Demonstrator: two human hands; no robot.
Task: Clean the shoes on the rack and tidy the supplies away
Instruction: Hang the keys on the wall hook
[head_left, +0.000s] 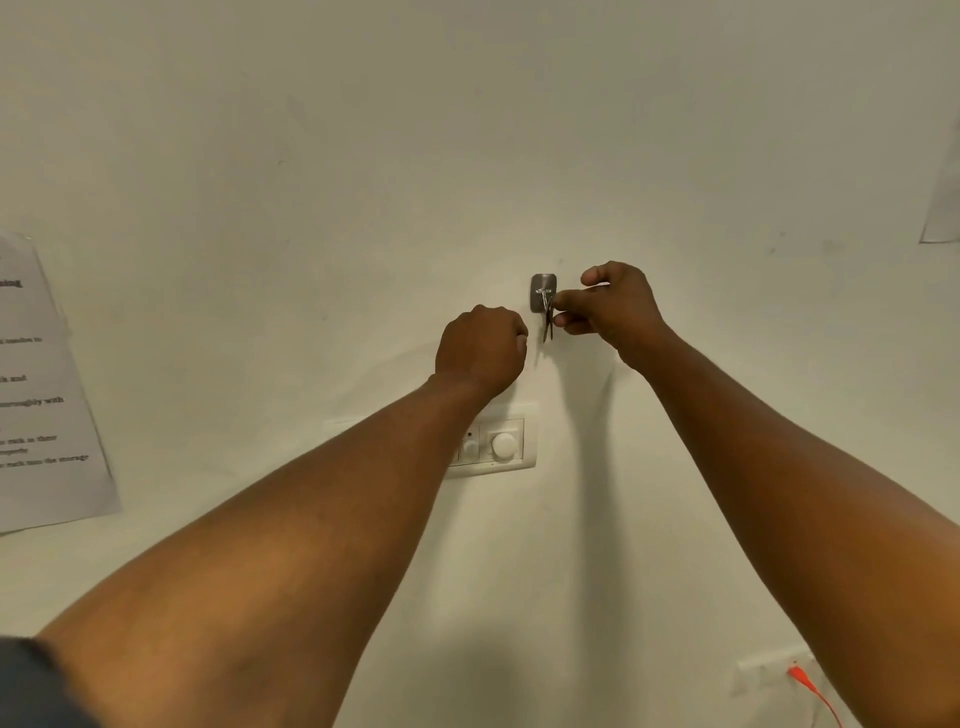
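Observation:
Both arms reach up to a pale wall. A small metal hook plate (543, 289) is stuck to the wall, and a bunch of keys (547, 325) hangs from it. My right hand (613, 306) pinches the keys' ring at the hook between thumb and forefinger. My left hand (482, 345) is just left of the keys, its fingers curled into a fist; whether it holds anything is hidden. No shoes, rack or cleaning supplies are in view.
A white switch panel with a round dial (500, 446) sits below the hook, partly behind my left wrist. A printed sheet (41, 395) is taped to the wall at left. An orange cable (813, 691) plugs into a socket at lower right.

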